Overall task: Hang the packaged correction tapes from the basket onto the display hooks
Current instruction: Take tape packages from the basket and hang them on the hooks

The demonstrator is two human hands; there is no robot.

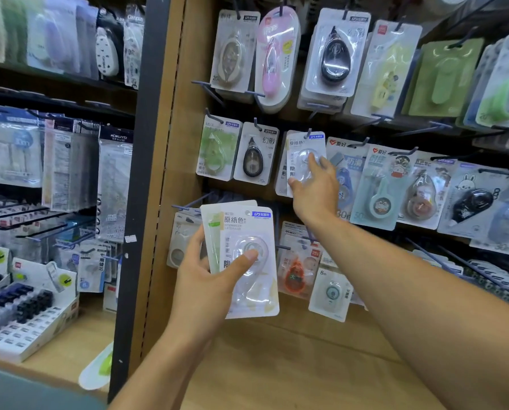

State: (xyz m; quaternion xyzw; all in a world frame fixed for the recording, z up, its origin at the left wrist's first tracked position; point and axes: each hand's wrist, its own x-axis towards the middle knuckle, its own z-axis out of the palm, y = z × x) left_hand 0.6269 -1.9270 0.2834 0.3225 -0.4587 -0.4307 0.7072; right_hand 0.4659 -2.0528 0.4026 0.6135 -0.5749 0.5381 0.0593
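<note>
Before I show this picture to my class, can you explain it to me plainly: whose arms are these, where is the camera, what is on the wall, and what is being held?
There is no machine here. The arms belong to a person wearing a wide-angle camera on the head, so you see roughly what that person sees, looking forward and down.

In front is a wooden display board with metal hooks, hung with many packaged correction tapes. To the left are darker shelves with other stationery.

The left hand holds a small stack of packages, thumb pressed on the clear bubble of the front one. The right hand reaches up to a matching package on a hook in the middle row, its fingers on the clear bubble and its thumb at the card's lower edge. No basket is in view.
</note>
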